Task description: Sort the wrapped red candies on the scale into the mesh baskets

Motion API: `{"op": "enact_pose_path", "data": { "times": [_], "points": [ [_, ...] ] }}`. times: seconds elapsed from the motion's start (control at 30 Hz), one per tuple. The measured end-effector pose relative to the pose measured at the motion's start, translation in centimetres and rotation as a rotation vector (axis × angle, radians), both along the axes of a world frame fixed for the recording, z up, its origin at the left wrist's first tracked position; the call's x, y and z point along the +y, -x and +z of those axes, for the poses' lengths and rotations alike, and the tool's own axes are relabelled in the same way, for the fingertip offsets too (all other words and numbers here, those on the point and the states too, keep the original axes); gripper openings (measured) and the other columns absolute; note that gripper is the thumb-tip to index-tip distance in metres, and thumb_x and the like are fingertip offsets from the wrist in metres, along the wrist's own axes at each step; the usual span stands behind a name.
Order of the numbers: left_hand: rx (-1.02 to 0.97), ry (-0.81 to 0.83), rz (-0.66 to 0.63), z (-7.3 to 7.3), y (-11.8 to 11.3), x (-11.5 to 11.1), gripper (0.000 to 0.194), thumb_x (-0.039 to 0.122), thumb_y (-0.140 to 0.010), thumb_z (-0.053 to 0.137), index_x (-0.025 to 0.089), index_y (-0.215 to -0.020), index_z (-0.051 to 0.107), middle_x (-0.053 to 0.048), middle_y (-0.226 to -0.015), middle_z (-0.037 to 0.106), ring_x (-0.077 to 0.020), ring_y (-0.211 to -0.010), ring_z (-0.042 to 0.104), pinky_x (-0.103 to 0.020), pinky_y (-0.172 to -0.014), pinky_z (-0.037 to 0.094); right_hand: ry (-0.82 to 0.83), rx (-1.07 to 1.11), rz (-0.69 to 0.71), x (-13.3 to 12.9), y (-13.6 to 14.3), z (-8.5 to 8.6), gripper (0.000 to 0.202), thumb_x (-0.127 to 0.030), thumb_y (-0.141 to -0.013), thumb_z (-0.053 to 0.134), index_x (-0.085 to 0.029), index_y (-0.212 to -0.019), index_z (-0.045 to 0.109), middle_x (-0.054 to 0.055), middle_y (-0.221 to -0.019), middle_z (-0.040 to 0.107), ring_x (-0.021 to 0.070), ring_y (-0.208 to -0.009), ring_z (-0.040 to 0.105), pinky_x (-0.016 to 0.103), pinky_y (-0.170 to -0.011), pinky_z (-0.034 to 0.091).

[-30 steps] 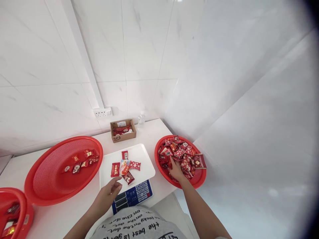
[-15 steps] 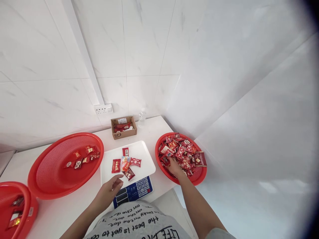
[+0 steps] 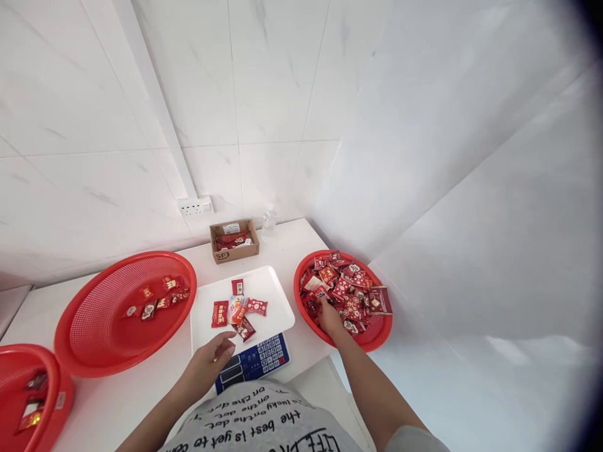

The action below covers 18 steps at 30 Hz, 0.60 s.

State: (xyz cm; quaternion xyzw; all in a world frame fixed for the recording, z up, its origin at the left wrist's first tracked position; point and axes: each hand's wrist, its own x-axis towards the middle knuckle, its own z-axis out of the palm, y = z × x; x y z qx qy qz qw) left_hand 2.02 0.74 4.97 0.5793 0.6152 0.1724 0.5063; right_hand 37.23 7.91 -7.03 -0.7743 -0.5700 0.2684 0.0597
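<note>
Several small wrapped packets (image 3: pixel 219 314) lie on the white tray (image 3: pixel 276 314) of a scale with a blue keypad (image 3: pixel 252 363). My left hand (image 3: pixel 210 363) hovers at the tray's near left edge, fingers apart and holding nothing. Over on the right, my right hand (image 3: pixel 328 316) reaches into a red basket (image 3: pixel 379 339) heaped with red packets (image 3: pixel 351 306). Its fingers are bent together at a red packet (image 3: pixel 321 294) on the left side of the heap; the fingertips are partly hidden among the wrappers.
A large red basket (image 3: pixel 85 314) with several packets stands left of the scale, another red basket (image 3: pixel 59 383) at the lower left. Behind the tray are a cardboard box (image 3: pixel 235 252) and a clear bottle (image 3: pixel 269 221). Walls rise behind and to the right.
My right hand has shifted very slightly in the basket, its fingers drawn closer together at the packet. My left hand is almost unmoved.
</note>
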Motion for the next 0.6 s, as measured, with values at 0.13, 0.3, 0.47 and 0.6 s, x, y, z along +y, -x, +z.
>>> {"op": "enact_pose_path", "data": {
  "times": [0.13, 0.3, 0.47, 0.6],
  "points": [
    [-0.015, -0.011, 0.009, -0.3, 0.0, -0.1, 0.043, 0.045, -0.077, 0.045, 0.020, -0.112, 0.053, -0.004, -0.096, 0.066, -0.0180, -0.094, 0.059, -0.029, -0.083, 0.045, -0.141, 0.091, -0.170, -0.1, -1.5, -1.0, 0.038, -0.010, -0.074, 0.041, -0.018, -0.109, 0.053, 0.007, -0.109, 0.060, 0.0196, -0.097, 0.057, 0.027, -0.081, 0.039],
    [-0.029, -0.014, 0.010, -0.2, -0.4, -0.1, 0.043, 0.044, -0.077, 0.046, 0.020, -0.112, 0.053, -0.004, -0.093, 0.066, -0.0182, -0.092, 0.060, -0.030, -0.082, 0.046, -0.087, 0.164, -0.222, 0.8, -1.8, -1.5, 0.047, -0.029, -0.073, 0.054, -0.014, -0.117, 0.048, 0.012, -0.107, 0.062, 0.0242, -0.097, 0.058, 0.031, -0.081, 0.042],
    [-0.017, -0.008, 0.007, 0.0, -0.2, -0.4, 0.042, 0.044, -0.078, 0.044, 0.020, -0.112, 0.052, -0.004, -0.095, 0.065, -0.0179, -0.093, 0.060, -0.030, -0.083, 0.045, -0.004, 0.229, -0.147, 1.5, -0.5, -1.5, 0.053, -0.032, -0.066, 0.063, -0.016, -0.115, 0.050, 0.010, -0.100, 0.064, 0.0233, -0.092, 0.060, 0.032, -0.078, 0.043],
    [-0.006, -0.006, -0.008, -0.4, 0.1, -0.6, 0.044, 0.046, -0.080, 0.041, 0.020, -0.114, 0.051, -0.004, -0.096, 0.065, -0.0179, -0.096, 0.059, -0.030, -0.084, 0.045, -0.018, 0.245, -0.116, 0.9, -0.2, -1.2, 0.038, -0.022, -0.067, 0.061, -0.018, -0.105, 0.057, 0.006, -0.087, 0.067, 0.0204, -0.081, 0.062, 0.030, -0.073, 0.045]
  ]
}}
